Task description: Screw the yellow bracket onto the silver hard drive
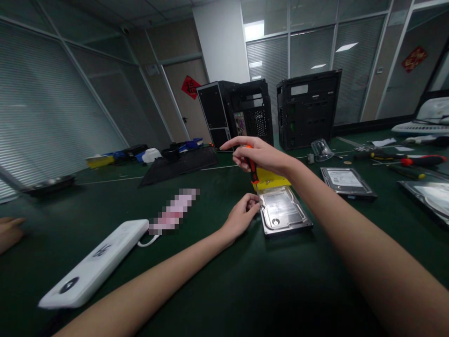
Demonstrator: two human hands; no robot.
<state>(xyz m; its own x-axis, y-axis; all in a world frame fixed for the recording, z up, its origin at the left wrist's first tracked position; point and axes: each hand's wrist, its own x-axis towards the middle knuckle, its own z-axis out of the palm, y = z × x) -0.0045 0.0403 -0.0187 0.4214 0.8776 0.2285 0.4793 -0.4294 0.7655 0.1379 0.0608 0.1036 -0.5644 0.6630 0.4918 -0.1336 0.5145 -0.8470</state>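
A silver hard drive [284,210] lies flat on the dark green tabletop in front of me. My left hand [243,210] grips its left edge with curled fingers. Above the drive's upper left corner, my right hand [256,153] holds an orange and black screwdriver [254,176], some of its fingers stretched out to the left. The screwdriver points downward, and its shaft reaches the corner close to my left fingertips. Whether the tip sits in a screw is too small to tell. Just behind the drive is a yellow tray [271,179], partly covered by my right forearm.
Two more hard drives [345,181] [430,196] lie to the right, near pliers and red-handled tools [423,160]. Black computer cases [308,110] [233,110] stand behind. At left are a white power bank [98,262] with a cable and another person's hand [9,232].
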